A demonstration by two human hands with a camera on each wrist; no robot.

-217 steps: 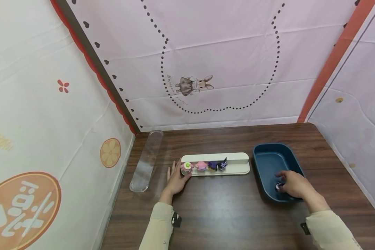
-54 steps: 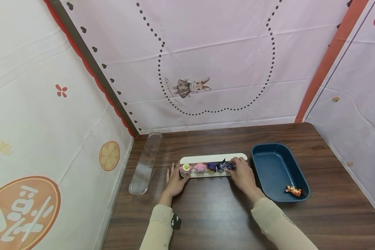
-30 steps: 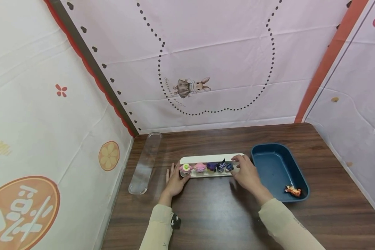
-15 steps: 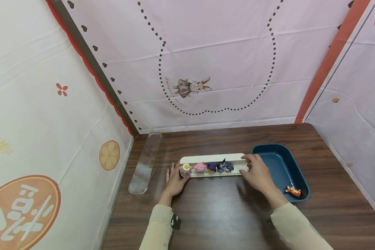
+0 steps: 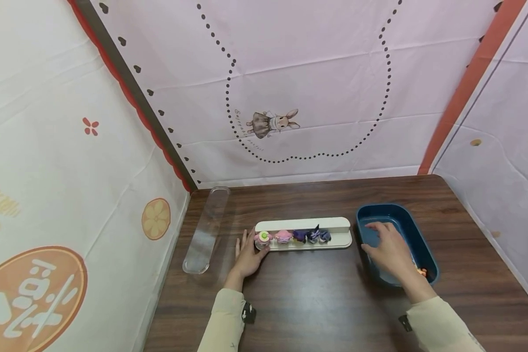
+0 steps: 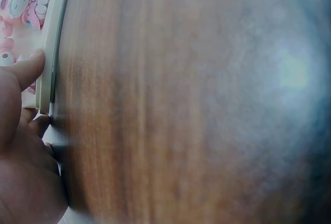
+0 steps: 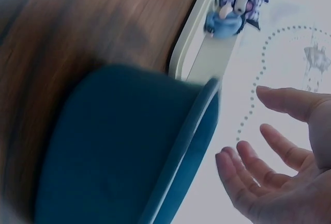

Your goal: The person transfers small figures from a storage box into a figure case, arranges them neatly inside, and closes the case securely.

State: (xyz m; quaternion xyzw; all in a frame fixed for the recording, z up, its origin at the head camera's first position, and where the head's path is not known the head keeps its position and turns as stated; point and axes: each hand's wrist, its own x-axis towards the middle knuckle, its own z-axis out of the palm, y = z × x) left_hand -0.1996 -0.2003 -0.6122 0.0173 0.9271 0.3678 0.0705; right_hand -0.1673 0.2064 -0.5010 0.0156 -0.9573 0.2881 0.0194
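Observation:
A white display base [image 5: 340,239] with a raised back step bears a row of several small figurines, pink ones at the left and dark purple ones further right. My left hand [image 5: 248,256] holds the base's left end, its thumb along the front edge beside the pink figurine [image 5: 263,238]. At the row's right end stands a blue-grey figurine [image 5: 324,236], seen also in the right wrist view. My right hand [image 5: 391,249] hovers over the blue bin [image 5: 360,215], fingers spread and holding nothing. Behind that hand an orange figurine [image 5: 422,272] is partly hidden in the bin.
A long clear plastic cover [image 5: 207,230] lies at the left of the brown wooden table [image 5: 308,303]. Printed cloth walls [image 5: 317,98] rise at the back and both sides. The bin stands close to the base's right end.
My right hand took the blue-grey figurine from the bin, set it at the row's right end and let go. It then moved right, over the bin. My left hand stayed at the base.

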